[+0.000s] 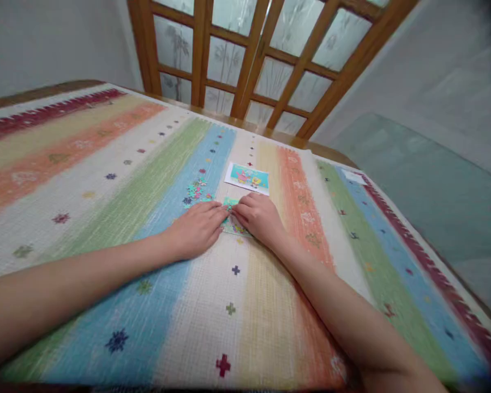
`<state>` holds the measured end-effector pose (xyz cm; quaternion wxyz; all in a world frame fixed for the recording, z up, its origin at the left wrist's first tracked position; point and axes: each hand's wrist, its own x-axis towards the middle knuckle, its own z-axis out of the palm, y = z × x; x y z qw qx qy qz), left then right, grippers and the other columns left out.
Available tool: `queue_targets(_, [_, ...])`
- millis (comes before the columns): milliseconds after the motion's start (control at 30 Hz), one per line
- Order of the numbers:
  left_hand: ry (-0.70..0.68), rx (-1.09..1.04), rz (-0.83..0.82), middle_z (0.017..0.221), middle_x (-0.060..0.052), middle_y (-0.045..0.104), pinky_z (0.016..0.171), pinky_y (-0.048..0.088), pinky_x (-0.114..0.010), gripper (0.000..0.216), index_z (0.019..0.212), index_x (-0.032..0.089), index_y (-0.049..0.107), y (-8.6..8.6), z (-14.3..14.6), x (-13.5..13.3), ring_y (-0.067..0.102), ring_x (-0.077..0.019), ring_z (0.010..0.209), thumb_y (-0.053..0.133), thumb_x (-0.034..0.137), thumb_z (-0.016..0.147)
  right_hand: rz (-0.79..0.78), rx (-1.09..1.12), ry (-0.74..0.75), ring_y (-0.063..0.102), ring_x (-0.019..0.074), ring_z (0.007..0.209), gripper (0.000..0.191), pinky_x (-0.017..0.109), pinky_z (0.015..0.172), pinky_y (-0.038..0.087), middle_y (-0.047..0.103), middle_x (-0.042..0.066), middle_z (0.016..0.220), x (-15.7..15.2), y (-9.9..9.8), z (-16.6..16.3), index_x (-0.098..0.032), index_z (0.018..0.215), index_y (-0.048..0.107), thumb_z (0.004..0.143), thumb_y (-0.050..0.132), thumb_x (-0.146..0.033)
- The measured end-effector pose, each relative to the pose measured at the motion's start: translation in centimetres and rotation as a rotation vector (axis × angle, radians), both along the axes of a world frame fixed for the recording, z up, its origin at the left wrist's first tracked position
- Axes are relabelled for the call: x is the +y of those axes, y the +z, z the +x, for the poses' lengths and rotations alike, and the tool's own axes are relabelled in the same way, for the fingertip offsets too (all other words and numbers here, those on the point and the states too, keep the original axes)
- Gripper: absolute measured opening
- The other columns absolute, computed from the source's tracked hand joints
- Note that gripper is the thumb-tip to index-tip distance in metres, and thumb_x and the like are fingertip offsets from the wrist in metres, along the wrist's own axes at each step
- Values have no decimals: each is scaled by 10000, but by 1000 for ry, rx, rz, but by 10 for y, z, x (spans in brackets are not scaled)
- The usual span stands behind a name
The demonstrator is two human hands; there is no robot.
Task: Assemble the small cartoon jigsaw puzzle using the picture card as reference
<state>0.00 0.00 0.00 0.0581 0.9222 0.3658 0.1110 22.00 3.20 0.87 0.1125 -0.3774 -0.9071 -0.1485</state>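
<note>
Board between two hands, loose pieces on the left-hand side

Bench [45,91]: one, wood-edged, carrying everything listed below.

Cloth [213,305]: one, striped in several colours, spread over the bench top.

Left hand [198,229]: palm down, reaching in from the left, fingers pointing right to the board's left side. Grip: fingers together at the tips; whether anything is pinched there is hidden.

Right hand [259,217]: reaching in from the right, fingers bent over the board's right part. Grip: fingers curled; whether it holds a piece is likewise not to be made out. The two sets of fingertips nearly meet above the board.

Board [236,231]: one, flat, green-toned and patterned, lying directly under and between both grips. Neither hand is clearly the nearer. Long axis uncertain, as the hands cover much of it.

Picture card [246,178]: one, flat, just beyond the board and the right hand, the nearer of the two. Long axis across the view, right end angled slightly toward the person.

Loose pieces [195,190]: many, small, mainly teal with some pink; scattered just beyond the left hand, left of the card. Left grip nearer; right grip on the board's far side from them.
</note>
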Motion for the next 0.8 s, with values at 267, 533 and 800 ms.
queue_targets(267, [10, -22, 1, 1419, -155, 562, 1182, 322, -466, 446, 1398, 77, 512, 1, 1, -1, 435, -283, 1384, 376, 282, 1026, -68, 50, -33, 524, 217, 849, 259, 346, 734, 326, 682, 69, 845, -4, 0, 1, -199, 954, 769, 994, 558, -343])
queue_targets(533, [4, -49, -21, 1439, -163, 549, 1176, 326, -488, 440, 1387, 80, 518, -1, -1, 0, 419, -287, 1399, 386, 289, 1023, -131, 72, 13, 561, 234, 965, 277, 375, 829, 391, 702, 94, 976, -8, 5, 11, -231, 1102, 757, 1001, 539, -370])
queue_targets(800, [-1, -55, -21, 1444, -143, 550, 1171, 324, -488, 428, 1374, 115, 528, -5, -3, 1, 416, -279, 1401, 375, 308, 1024, -279, 167, 115, 563, 237, 1291, 321, 459, 1036, 435, 667, 68, 1343, -1, -3, 24, -234, 1263, 683, 1018, 476, -241])
